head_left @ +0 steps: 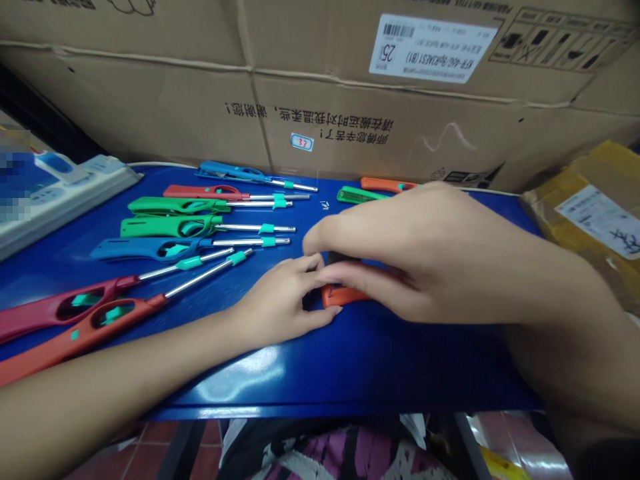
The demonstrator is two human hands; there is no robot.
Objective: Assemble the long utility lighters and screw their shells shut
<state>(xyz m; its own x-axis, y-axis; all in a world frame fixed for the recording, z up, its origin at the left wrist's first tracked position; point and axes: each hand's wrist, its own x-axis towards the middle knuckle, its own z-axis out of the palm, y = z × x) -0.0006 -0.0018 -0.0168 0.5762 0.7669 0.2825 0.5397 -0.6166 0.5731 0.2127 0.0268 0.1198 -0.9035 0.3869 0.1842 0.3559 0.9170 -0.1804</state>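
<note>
My right hand (400,253) lies over an orange lighter part (345,295) on the blue table (350,360), fingers curled around it so most of it is hidden. My left hand (280,303) rests beside it, fingertips pinched at the part's left end. To the left, several long-nozzle lighters lie in a row: a blue one (235,172), a red one (210,193), green ones (170,225), another blue one (145,249), a dark red one (60,307) and an orange one (90,327).
A green lighter part (357,195) and an orange one (387,184) lie behind my right hand. Large cardboard boxes (320,87) wall the table's far edge. A white tray (65,193) stands at the left, a yellow-brown parcel (590,213) at the right.
</note>
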